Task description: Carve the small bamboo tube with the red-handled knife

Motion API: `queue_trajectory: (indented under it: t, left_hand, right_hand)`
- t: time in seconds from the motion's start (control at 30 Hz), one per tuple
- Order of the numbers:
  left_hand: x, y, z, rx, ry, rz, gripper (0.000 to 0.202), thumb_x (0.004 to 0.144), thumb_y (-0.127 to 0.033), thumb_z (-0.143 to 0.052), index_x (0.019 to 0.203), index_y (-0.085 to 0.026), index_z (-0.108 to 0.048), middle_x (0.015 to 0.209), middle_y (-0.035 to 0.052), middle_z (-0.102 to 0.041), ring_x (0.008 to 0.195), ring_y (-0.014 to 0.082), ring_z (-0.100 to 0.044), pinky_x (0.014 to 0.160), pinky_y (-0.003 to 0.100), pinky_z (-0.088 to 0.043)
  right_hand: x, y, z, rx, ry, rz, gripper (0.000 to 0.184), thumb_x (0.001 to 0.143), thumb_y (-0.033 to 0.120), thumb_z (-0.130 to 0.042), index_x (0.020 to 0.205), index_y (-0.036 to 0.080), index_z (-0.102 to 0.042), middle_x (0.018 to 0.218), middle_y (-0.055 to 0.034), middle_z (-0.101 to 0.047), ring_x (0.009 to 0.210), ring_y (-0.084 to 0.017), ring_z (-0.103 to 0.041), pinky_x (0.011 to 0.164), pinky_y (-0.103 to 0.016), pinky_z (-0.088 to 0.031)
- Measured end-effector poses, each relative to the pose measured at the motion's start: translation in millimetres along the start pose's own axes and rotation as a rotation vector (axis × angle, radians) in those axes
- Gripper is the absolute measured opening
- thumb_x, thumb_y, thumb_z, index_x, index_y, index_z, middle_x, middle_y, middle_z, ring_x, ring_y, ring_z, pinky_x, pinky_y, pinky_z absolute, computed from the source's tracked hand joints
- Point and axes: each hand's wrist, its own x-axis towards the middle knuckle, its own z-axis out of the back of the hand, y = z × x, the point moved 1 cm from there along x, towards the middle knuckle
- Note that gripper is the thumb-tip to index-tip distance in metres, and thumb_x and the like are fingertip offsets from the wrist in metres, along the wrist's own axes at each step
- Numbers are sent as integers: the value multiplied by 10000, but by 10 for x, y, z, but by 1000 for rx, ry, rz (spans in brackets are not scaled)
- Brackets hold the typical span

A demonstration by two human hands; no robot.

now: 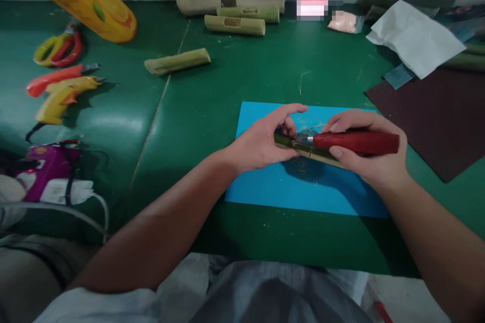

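My left hand (267,140) pinches one end of a thin green bamboo piece (303,150) that lies over a blue sheet (303,192). My right hand (366,149) is wrapped round the red handle of a knife (356,142), whose short metal blade rests on the bamboo just beside my left thumb. Fine shavings lie on the blue sheet under the bamboo. The far part of the bamboo is hidden under my right hand.
Several cut bamboo tubes (235,25) lie at the back of the green table (212,96), one more (177,62) nearer. At the left are scissors (58,49), a yellow glue gun (62,97) and a purple tool (49,169). White paper (415,38) and a dark sheet (435,116) lie right.
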Motion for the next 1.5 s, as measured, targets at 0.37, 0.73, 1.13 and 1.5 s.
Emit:
queue_trajectory:
  t: [0.37,0.73,1.13,1.5]
  left_hand:
    - [9,-34,16,9,13,50,793,802,-188,-838,1549,-235,-573,1067,18,-676,968,149,-661,896,278,-574]
    - [18,-18,4,45,10,6,723,808,-184,-812,1503,-227,-618,1090,28,-692,1000,160,-668,936,296,-580]
    - [53,-78,11,99,22,-3,673,808,-179,-818,1462,-202,-660,1075,34,-709,996,170,-686,959,328,-576]
    - [84,-20,42,219,56,-159,532,849,-224,-798,1375,-214,-713,1087,50,-744,1011,193,-710,979,351,-581]
  right_hand:
    - [-15,14,-16,4,70,12,266,886,231,-903,1128,322,-842,1104,-24,-843,1050,-250,-804,962,-426,-691]
    - [-6,-22,-65,-38,41,132,266,876,206,-897,1115,303,-831,1065,-29,-841,1024,-241,-807,937,-412,-684]
    - [32,-41,-65,-95,108,216,198,905,213,-845,1068,307,-781,1021,-22,-825,989,-243,-805,912,-430,-695]
    - [32,-56,-80,-77,70,243,156,913,210,-834,1020,307,-776,979,-27,-798,937,-238,-781,861,-427,-675]
